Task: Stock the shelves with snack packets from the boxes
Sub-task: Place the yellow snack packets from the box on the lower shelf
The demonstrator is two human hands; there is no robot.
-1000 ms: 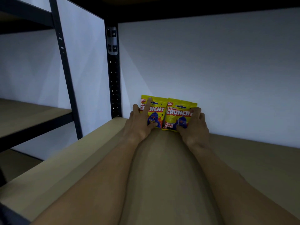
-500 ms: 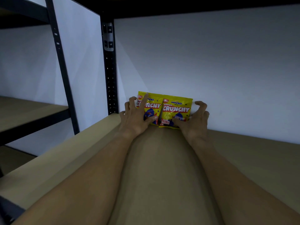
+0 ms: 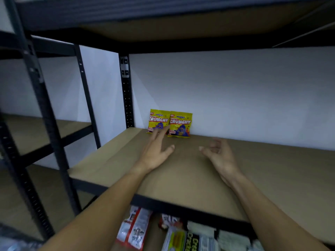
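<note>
Two yellow "Crunchy" snack packets stand upright side by side against the white back wall, at the rear left of the wooden shelf (image 3: 262, 171). The left packet (image 3: 158, 121) slightly overlaps the right packet (image 3: 181, 125). My left hand (image 3: 157, 151) hovers over the shelf just in front of the packets, fingers spread and straight, holding nothing. My right hand (image 3: 216, 153) floats further right, clear of the packets, fingers loosely curled and empty.
A black metal upright (image 3: 126, 95) stands left of the packets, with more black posts (image 3: 47, 124) and a neighbouring shelf (image 3: 43, 129) at the left. Another shelf board sits overhead. Below the front edge lie several snack packets (image 3: 134, 229).
Both hands have let go of the two packets and drawn back toward me. The camera has pulled back, showing the shelf's front edge and packets below it.
</note>
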